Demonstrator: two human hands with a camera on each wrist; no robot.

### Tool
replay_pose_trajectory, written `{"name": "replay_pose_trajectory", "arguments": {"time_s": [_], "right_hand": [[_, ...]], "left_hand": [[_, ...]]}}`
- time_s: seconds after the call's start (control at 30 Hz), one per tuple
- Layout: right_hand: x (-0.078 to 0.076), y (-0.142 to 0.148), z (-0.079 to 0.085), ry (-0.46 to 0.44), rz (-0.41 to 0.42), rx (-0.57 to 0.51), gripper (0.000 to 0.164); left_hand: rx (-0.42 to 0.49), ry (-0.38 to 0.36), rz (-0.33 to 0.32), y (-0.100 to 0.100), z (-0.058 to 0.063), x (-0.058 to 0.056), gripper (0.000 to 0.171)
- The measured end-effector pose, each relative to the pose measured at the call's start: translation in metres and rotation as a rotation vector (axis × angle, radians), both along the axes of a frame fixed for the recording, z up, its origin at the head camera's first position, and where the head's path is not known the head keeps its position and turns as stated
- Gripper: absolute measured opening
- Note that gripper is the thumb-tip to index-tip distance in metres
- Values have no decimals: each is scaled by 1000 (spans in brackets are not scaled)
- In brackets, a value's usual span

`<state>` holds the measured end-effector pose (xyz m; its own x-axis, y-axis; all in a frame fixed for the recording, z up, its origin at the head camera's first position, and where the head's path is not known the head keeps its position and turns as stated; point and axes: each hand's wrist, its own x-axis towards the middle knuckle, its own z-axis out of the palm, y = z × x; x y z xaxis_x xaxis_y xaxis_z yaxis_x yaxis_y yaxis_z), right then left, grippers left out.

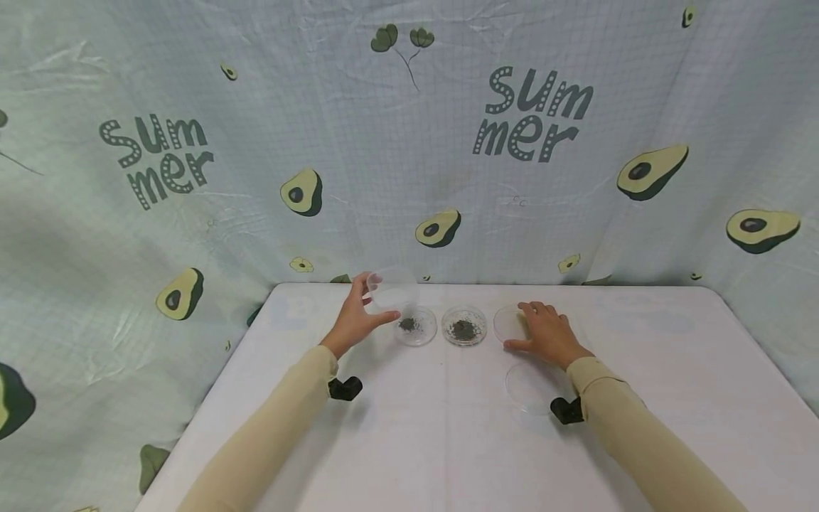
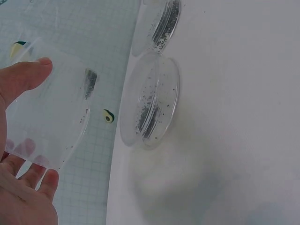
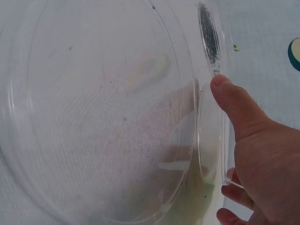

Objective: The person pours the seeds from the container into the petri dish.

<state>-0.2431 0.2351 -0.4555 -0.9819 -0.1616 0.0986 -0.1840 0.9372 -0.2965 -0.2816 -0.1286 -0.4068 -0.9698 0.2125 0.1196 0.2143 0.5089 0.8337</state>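
My left hand grips a clear round dish between thumb and fingers. It is raised and tilted, above and behind the left petri dish, which has dark granules inside. Some dark granules show at the raised dish's edge in the left wrist view. My right hand holds the rim of another clear petri dish on the table, thumb at the near side and fingers at the far side. Between the hands stands a middle petri dish with a larger heap of dark granules.
A clear round dish or lid lies on the white table under my right wrist, large in the right wrist view. Behind the table's back edge hangs a curtain printed with avocados.
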Motion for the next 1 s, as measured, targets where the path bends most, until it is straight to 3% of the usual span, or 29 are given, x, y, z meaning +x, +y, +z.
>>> {"name": "replay_pose_trajectory", "arguments": {"time_s": [0.27,1.0], "right_hand": [[-2,5,-2,-36,-10,5,93],[-1,10,-3,-46,-19,4,89]], "left_hand": [[1,12,-26,14,-2,-3,91],[-18,-47,-99,53,1,-5,95]]}}
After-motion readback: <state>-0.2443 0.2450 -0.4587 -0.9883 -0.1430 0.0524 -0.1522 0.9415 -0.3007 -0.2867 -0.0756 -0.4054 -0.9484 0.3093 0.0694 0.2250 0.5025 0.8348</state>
